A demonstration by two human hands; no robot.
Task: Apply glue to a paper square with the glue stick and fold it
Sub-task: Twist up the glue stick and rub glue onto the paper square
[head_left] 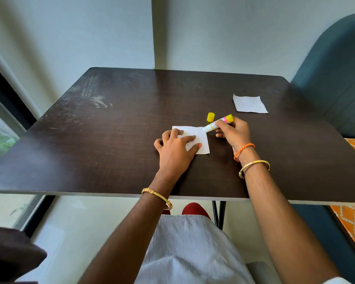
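— Head view, at a dark wood-grain table (115, 140): white paper square (201, 138) lying flat near the front middle, pinned by the left hand (177, 144); uncapped glue stick with yellow and pink barrel (217, 124) gripped in the right hand (233, 131), tip down at the square's far right corner.

— Fingers?

— Left: spread straight and pressing on the sheet, thumb out toward the near right corner. Right: curled tight round the barrel, wrist cocked, stick slanted low toward the left.

— Likely trouble from here?

— Probably the sheet dragging or wrinkling under the sticky tip, should the left hand ease its press; glue running off the corner onto the tabletop, given a stroke so close to the edge; possibly a knock to the small yellow cap (211, 117), standing just behind the stick. Second white paper square (249, 103) lying well apart at the far right, out of harm's way.
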